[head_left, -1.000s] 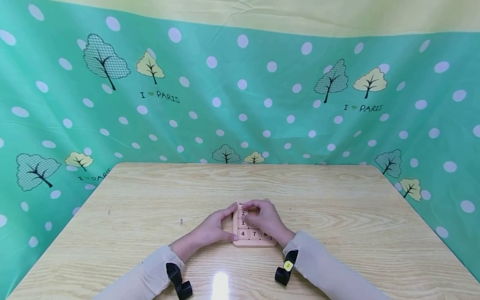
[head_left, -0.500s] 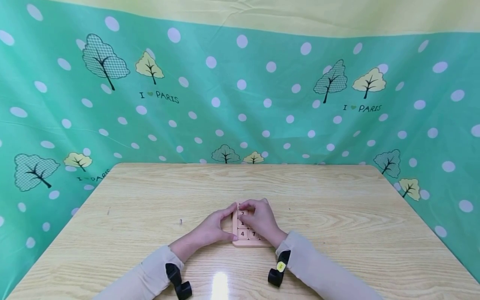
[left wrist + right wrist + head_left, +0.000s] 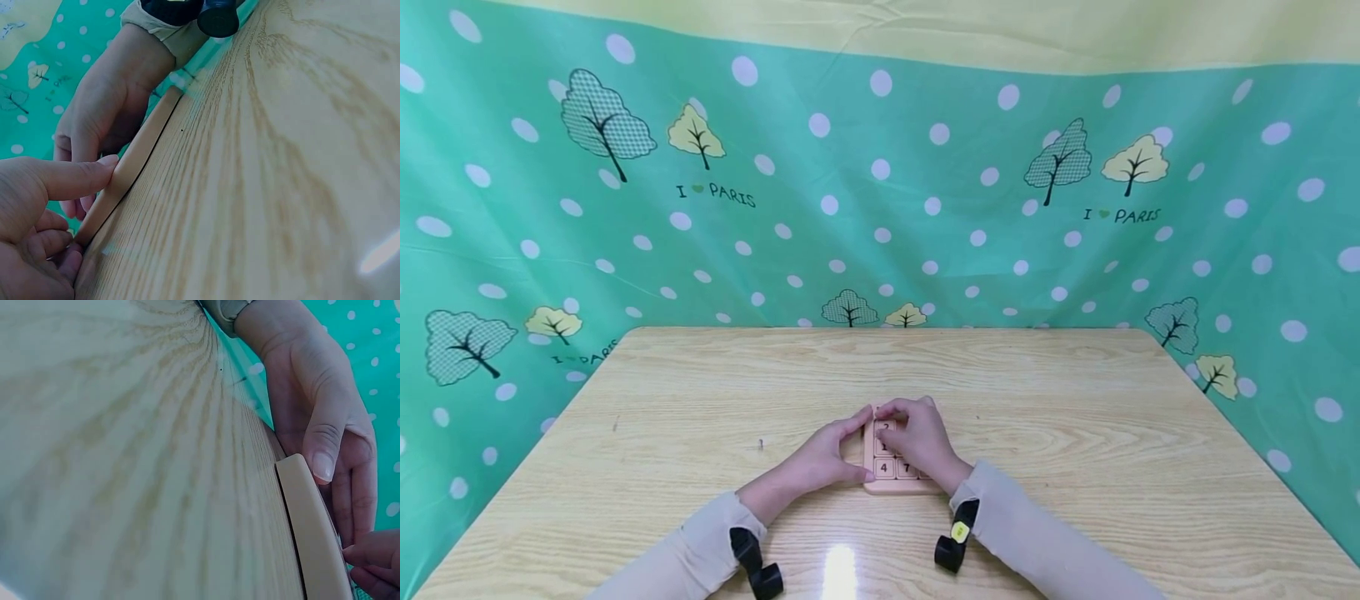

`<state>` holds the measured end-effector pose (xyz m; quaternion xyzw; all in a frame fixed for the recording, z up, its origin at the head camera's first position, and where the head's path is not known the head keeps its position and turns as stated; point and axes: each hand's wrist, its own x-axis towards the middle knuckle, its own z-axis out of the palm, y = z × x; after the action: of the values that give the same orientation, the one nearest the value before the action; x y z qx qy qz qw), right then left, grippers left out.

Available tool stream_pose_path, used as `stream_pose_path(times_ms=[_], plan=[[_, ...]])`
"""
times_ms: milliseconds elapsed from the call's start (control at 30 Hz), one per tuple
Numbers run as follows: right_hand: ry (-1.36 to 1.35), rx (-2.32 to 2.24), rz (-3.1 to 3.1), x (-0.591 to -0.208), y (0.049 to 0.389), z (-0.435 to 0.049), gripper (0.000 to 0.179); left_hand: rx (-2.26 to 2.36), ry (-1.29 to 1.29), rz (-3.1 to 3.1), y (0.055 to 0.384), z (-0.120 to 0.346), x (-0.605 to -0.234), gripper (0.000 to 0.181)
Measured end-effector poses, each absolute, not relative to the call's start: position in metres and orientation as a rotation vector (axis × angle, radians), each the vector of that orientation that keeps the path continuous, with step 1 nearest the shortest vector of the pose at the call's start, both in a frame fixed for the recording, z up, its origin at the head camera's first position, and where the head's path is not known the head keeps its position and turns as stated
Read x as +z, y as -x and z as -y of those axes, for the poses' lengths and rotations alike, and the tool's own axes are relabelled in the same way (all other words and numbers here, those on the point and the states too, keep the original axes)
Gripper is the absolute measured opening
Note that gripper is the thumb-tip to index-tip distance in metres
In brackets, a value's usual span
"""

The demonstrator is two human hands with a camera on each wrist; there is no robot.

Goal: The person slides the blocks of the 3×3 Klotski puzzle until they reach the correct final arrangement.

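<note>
A light pink number slide puzzle lies flat on the table, showing tiles with 2, 1, 4 and 7; my right hand hides its right part. My left hand grips the puzzle's left side, thumb at the near corner and fingers at the far one. In the left wrist view that thumb presses the near edge of the puzzle frame. Over the tiles is my right hand, its thumb on the 1 tile and its bent index finger by the top of the 2 tile. The puzzle's near side also shows in the right wrist view.
The wood-grain table ends at a green dotted curtain with tree prints. Black camera straps sit on the left wrist and right wrist. A small dark mark shows left of the puzzle.
My right hand has shifted slightly left over the tiles, covering more of the bottom row and the 8. My left hand keeps its grip in the same place.
</note>
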<state>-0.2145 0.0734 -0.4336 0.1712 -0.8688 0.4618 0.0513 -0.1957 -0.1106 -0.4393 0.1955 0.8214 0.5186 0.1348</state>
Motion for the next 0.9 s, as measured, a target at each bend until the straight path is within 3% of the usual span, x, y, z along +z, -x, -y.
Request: stream_pose_path(times_ms=[900], plan=[[-0.471,1.417,2.677,-0.433,0.213,-0.094,0.019,1.505,-0.541,-2.363,0.196,0.110,-0.438,0.094]])
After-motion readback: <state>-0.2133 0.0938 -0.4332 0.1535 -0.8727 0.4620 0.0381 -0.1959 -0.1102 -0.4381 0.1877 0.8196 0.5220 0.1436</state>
